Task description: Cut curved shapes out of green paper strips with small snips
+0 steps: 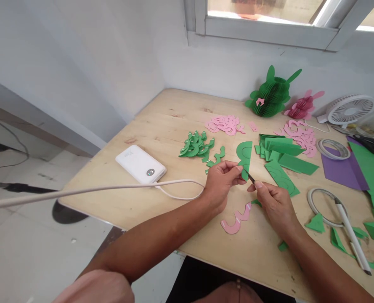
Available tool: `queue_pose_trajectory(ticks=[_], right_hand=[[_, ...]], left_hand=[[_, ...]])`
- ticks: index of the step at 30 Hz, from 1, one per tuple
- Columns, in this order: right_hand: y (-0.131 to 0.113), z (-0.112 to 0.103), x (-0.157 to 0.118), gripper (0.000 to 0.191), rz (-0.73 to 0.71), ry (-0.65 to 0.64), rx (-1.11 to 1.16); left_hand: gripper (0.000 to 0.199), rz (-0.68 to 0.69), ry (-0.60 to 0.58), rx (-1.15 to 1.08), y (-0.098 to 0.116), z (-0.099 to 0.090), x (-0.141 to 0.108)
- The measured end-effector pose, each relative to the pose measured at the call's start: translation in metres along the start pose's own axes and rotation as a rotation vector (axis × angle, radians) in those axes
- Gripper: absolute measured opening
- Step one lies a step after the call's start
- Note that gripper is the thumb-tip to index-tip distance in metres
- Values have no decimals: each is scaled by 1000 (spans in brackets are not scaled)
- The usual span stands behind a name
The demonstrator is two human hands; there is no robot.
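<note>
My left hand [226,179] pinches the lower left edge of a green paper piece [246,152] with a scalloped edge and drawn curved lines. My right hand [273,204] is closed round a slim dark tool [251,179]. Its tip meets the paper's lower part; most of it is hidden in the fingers, so its exact kind does not show. Below the hands lies a pink wavy paper strip [231,227] with pale tabs. Green cut strips [194,145] are heaped beyond my left hand. Folded green paper pieces [284,147] are stacked beyond my right.
A white power bank [141,164] with a cable sits left. Pink cutouts [224,124], a green honeycomb paper figure [270,94], a pink one [302,105] and a fan [351,109] are farther back. Tape rolls [333,149], a white pen [353,235] and green scraps lie right.
</note>
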State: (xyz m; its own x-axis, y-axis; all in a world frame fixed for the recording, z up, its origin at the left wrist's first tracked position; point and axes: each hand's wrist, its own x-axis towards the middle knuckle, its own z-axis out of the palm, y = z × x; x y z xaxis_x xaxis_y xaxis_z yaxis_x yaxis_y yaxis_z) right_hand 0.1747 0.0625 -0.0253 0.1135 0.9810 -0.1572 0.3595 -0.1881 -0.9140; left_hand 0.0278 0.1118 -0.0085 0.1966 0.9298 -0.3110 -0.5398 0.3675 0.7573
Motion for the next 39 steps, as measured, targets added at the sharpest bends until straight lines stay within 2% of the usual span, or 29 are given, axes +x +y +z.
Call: queue_pose_trajectory(ticks=[39], right_hand=[[-1, -1, 0, 51, -23, 7, -49]], left_hand=[[21, 2, 18, -22, 0, 0, 0]])
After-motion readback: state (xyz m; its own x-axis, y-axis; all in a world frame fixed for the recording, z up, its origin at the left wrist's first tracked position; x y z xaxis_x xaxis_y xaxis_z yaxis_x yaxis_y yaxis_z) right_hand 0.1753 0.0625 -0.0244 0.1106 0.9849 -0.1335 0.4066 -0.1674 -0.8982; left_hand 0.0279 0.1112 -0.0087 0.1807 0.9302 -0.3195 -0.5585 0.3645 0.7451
